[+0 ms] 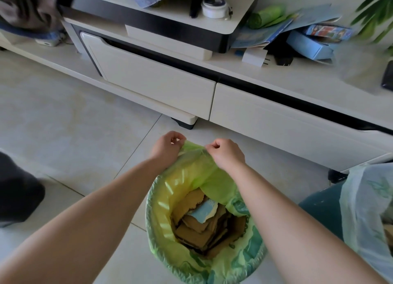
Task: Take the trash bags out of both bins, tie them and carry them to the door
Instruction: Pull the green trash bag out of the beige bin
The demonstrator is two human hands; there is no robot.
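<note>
A green trash bag [191,173] lines a round bin [258,255] on the floor directly below me. Torn cardboard and a scrap of blue paper [205,211] lie inside it. My left hand [167,146] and my right hand [225,153] both pinch the far edge of the bag and hold it lifted off the rim. The near part of the bag stays folded over the rim. At the right edge stands a dark teal bin [321,213] with a pale translucent bag [365,209] draped over it.
A long white TV cabinet [159,79] with drawers runs across behind the bin, one foot [184,123] close to my hands. A roll of green bags [266,15], papers and boxes lie on its top. A dark object [19,190] sits on the floor at left.
</note>
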